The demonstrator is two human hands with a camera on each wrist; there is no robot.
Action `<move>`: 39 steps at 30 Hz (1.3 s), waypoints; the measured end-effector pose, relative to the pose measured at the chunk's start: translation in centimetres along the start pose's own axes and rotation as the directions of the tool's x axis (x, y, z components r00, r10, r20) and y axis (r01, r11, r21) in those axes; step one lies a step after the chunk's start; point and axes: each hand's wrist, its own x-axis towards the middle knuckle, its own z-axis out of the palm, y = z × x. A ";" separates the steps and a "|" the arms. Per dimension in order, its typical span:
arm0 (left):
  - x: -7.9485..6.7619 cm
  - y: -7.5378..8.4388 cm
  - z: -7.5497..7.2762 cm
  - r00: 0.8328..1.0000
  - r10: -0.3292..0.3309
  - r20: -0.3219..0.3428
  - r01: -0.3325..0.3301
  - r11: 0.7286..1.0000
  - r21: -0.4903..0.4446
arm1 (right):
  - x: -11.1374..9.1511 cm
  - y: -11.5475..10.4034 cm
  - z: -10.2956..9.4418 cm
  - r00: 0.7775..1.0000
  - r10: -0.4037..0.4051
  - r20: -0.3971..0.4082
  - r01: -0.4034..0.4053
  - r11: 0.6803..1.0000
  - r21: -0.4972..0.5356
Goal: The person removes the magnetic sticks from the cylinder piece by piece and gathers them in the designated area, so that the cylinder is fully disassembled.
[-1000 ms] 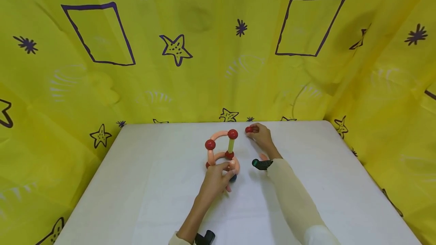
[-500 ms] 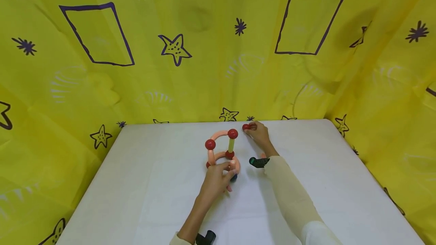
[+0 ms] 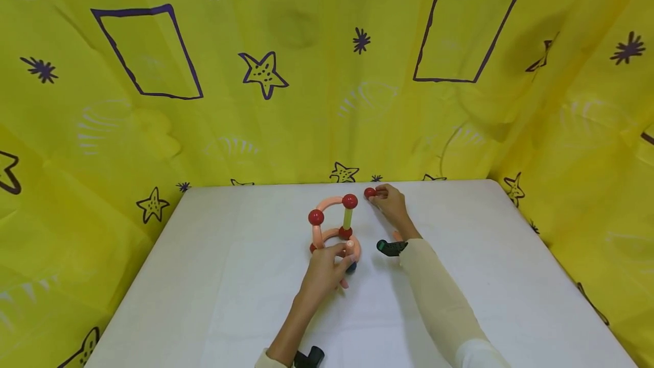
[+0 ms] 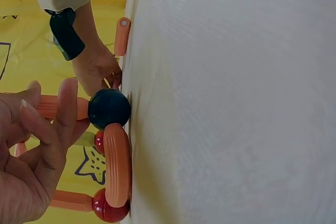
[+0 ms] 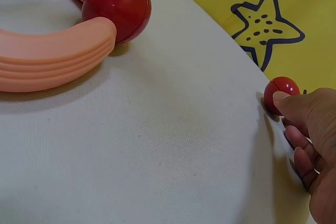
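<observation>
Pinching fingers and thumb of your left hand (image 3: pixel 322 274) closed round an upright peach rod (image 4: pixel 48 106), its lower end on a dark teal ball (image 4: pixel 109 108) and its upper end bare; your right hand (image 3: pixel 392 207) pinched a loose red ball (image 3: pixel 369 192) near the far edge of the white table (image 3: pixel 230 288), apart from the frame. That ball looked your likeliest loss: a slack pinch could have let it roll over the edge. A sideways tug on the left might have popped the rod off the teal ball or twisted the curved peach rod (image 4: pixel 116 169) joined to it. The raised peach arch (image 3: pixel 329 202), partly borne by a yellow-green rod (image 3: pixel 348 218), seemed top-heavy, so a knock from your right hand could have toppled it
</observation>
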 end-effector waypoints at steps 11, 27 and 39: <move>-0.1 0.1 0.1 1.000 -0.014 -0.002 0.014 1.000 0.006 | -0.2 -0.1 -0.1 1.000 0.015 0.001 -0.015 1.000 -0.021; 0.0 0.2 0.4 1.000 -0.030 -0.008 0.030 0.998 0.047 | -0.5 0.0 -0.6 0.999 0.029 0.043 -0.030 0.999 0.013; 0.0 -0.3 0.5 0.998 0.060 -0.010 -0.056 0.975 0.215 | -1.5 -1.3 -2.0 0.988 0.027 0.152 -0.025 1.000 -0.017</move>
